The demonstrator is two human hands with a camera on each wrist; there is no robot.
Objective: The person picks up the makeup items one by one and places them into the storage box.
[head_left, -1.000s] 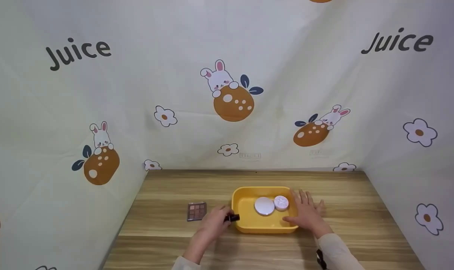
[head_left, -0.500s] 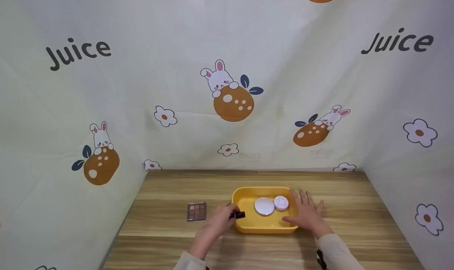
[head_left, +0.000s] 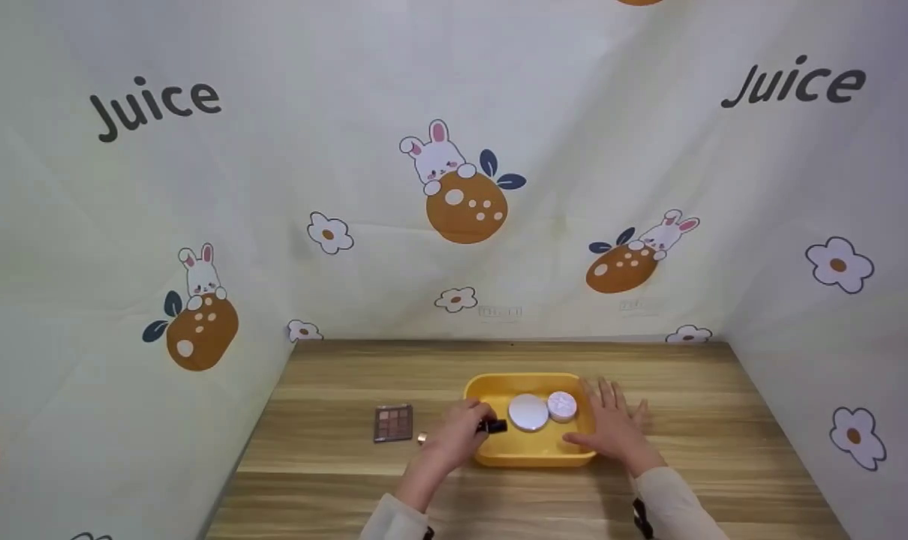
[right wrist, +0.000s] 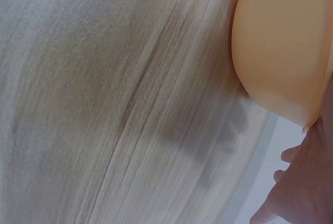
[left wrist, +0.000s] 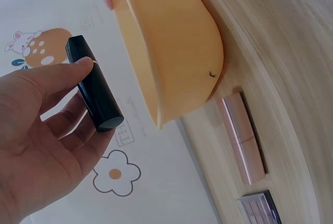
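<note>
The left hand [head_left: 454,435] has its grip clamped on a black tube [left wrist: 94,89], pinched between the thumb and the curled fingers; in the head view most of the tube is hidden under the hand, and only its three o'clock end pokes out, over the nine o'clock end of the yellow tub [head_left: 533,460]. A thin pale line crosses the tube beside the thumb tip in the left wrist view, too fine to make out. The right hand [head_left: 615,427] is at the tub's three o'clock end, its grip empty, fingers spread apart and thumb over the inside, covering part of the rim; the right wrist view cuts this hand off at its edge. Inside the tub, near the middle, lies a round white compact [head_left: 528,412], with a small round patterned case [head_left: 562,406] at its two o'clock; whether these two touch cannot be told, and the print on the case is too small to read. Out at the tub's nine o'clock, a pinkish tube [left wrist: 243,138] lies on the tabletop [head_left: 349,487], mostly hidden by the left hand in the head view except for a shiny end. Farther out at nine o'clock lies a palette [head_left: 393,424] of brownish pans, cut off by the lower edge in the left wrist view.
</note>
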